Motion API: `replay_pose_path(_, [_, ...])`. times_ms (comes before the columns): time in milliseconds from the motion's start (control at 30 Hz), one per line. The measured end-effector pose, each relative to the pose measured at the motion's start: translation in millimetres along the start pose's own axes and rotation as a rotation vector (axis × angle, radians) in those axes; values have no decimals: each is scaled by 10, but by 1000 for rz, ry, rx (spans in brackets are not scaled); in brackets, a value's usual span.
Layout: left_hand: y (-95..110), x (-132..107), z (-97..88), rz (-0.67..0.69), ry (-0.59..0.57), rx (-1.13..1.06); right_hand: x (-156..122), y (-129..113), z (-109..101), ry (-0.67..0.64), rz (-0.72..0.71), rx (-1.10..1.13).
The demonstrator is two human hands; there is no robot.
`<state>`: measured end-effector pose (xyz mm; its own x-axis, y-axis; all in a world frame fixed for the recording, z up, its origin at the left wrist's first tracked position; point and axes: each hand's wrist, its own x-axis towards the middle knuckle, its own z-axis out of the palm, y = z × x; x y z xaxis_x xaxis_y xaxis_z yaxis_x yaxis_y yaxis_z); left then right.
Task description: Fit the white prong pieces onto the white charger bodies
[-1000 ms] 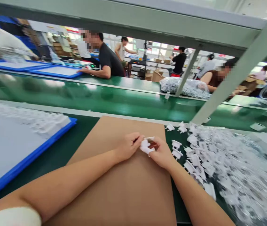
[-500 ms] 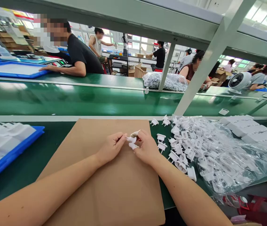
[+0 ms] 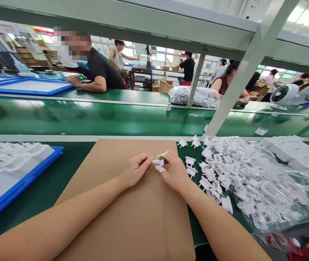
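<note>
Over the brown cardboard sheet [image 3: 122,214], my two hands meet at a small white plug piece [image 3: 157,162]. My right hand [image 3: 176,173] grips its body between thumb and index finger, both tips wrapped in white covers. From the left, my left hand [image 3: 135,171] is closed in a pinch at the piece's pin end; its fingertips hide part of it. Similar two-pin white plug pieces [image 3: 190,160] lie loose just right of the cardboard. Beyond them a clear plastic bag [image 3: 268,188] spills many more of these pieces.
At left is a blue-rimmed tray [image 3: 32,175] carrying rows of white housings [image 3: 31,156]. White blocks [image 3: 293,150] are lined up at back right. A green conveyor belt [image 3: 102,117] runs behind the bench, crossed by a slanted metal post [image 3: 236,87]. Co-workers sit beyond it.
The whole view has shifted slightly, so things appear farther right. Both hands keep their hold on the plug piece. Across the belt, a co-worker's hand has drawn back from the blue tray's edge.
</note>
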<state>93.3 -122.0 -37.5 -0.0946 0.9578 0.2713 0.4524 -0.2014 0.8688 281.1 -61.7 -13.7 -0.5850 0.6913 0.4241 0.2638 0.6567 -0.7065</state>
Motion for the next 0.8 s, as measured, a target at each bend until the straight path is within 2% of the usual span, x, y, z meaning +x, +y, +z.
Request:
replay_pose_path(167, [22,-5,-6,153,12,11,11,15,24,-21,-6,26])
replay_pose_path(367, [32,29,-43,165,85,145,68,43,46,-60,-33,-18])
replay_pose_path(567, [-6,46,-41,215,109,218,64,13,76,-102,49,-16])
replay_pose_path(700, [-50,73,-24,297,95,279,57,12,83,-125,55,-15])
replay_pose_path(800, [-55,82,-29,445,64,414,58,20,77,-130,8,-60])
